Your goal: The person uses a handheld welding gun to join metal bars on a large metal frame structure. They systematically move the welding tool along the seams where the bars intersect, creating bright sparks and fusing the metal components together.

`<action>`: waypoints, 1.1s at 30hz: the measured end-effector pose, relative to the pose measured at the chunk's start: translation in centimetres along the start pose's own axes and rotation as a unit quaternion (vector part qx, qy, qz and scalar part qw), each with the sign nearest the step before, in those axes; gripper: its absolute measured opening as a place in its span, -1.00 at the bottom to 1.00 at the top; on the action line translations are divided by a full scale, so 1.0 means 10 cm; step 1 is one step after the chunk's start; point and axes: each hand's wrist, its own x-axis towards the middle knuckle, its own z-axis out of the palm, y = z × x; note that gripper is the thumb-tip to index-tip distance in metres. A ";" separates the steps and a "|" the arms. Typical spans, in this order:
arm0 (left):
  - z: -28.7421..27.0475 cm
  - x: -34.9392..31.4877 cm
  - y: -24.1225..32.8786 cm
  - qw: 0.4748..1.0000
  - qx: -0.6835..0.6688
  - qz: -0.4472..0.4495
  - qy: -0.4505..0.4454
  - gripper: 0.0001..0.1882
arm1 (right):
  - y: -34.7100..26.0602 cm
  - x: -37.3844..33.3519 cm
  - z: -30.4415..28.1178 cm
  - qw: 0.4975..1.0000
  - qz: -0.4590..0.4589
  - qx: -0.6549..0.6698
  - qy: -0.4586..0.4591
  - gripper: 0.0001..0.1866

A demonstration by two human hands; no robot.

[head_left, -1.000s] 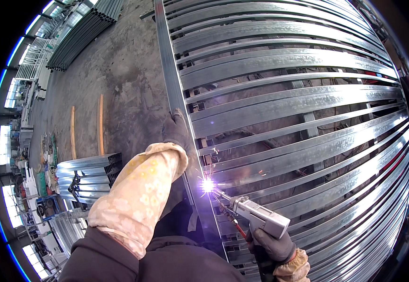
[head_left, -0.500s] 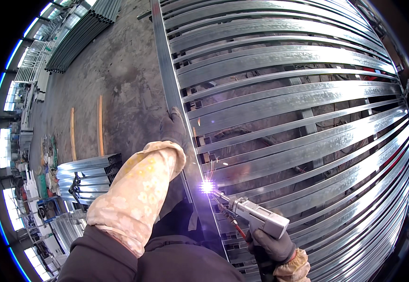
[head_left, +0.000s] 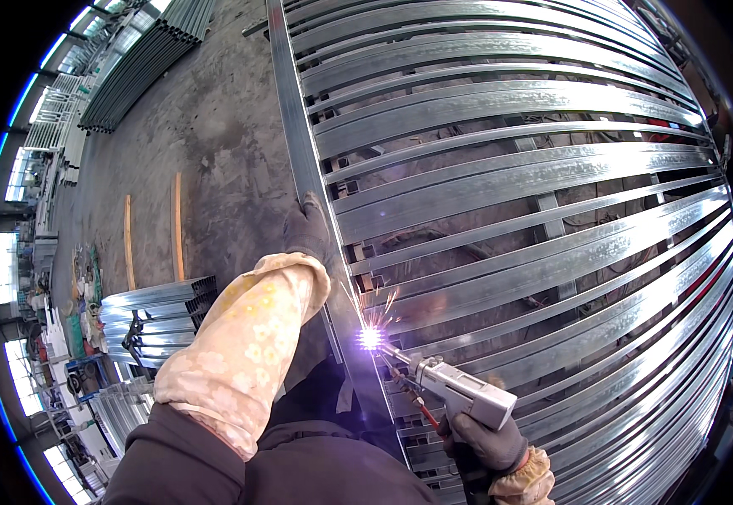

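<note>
In a grey work glove, my right hand (head_left: 491, 442) is wrapped round the handle of a white-grey handheld welding gun (head_left: 467, 391). Its nozzle points left at a long galvanized steel tube (head_left: 295, 118), where a bright violet-white arc (head_left: 370, 338) burns and throws orange sparks. This tube runs along the left ends of many steel slats (head_left: 501, 168). Farther up the same tube, my gloved left hand (head_left: 306, 225) grips its left side, its fingers partly hidden. A pale floral sleeve cover is on my left forearm (head_left: 244, 345).
Beneath the slats are crossbars (head_left: 551, 219) and cables. Left of my arm lies a stack of metal profiles (head_left: 156, 316), with two wooden strips (head_left: 178, 227) beyond it on the concrete floor (head_left: 231, 135). A bundle of dark tubes (head_left: 143, 71) lies at the far left.
The sparks have grown and fan upward more. The arc and gun nozzle sit very slightly lower in view. Both hands keep their grip.
</note>
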 end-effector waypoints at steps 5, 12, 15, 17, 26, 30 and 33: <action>0.04 0.04 -0.09 1.000 0.002 0.008 0.017 -0.37 | 0.00 -0.05 0.02 1.000 0.008 -0.001 0.003 -0.57; 0.00 0.04 -0.06 1.000 -0.024 0.003 -0.018 -0.38 | -0.25 -0.06 0.11 0.998 -0.030 0.054 0.009 -0.52; 0.02 0.03 -0.05 1.000 -0.011 -0.010 -0.015 -0.39 | -0.31 0.08 0.12 0.999 -0.036 0.017 0.014 -0.50; 0.02 -0.03 0.01 1.000 -0.019 -0.001 -0.012 -0.40 | -0.38 0.20 0.14 0.998 -0.056 0.000 0.021 -0.50; 0.09 0.11 -0.19 0.999 -0.041 0.011 0.001 -0.44 | -0.50 0.42 0.26 0.998 -0.033 -0.023 0.038 -0.46; 0.06 0.04 -0.08 0.999 -0.043 0.024 0.012 -0.46 | -0.51 0.43 0.26 0.998 -0.045 -0.013 0.044 -0.46; 0.04 0.02 -0.07 0.999 -0.046 0.019 0.009 -0.46 | -0.50 0.44 0.27 0.997 -0.055 -0.010 0.049 -0.47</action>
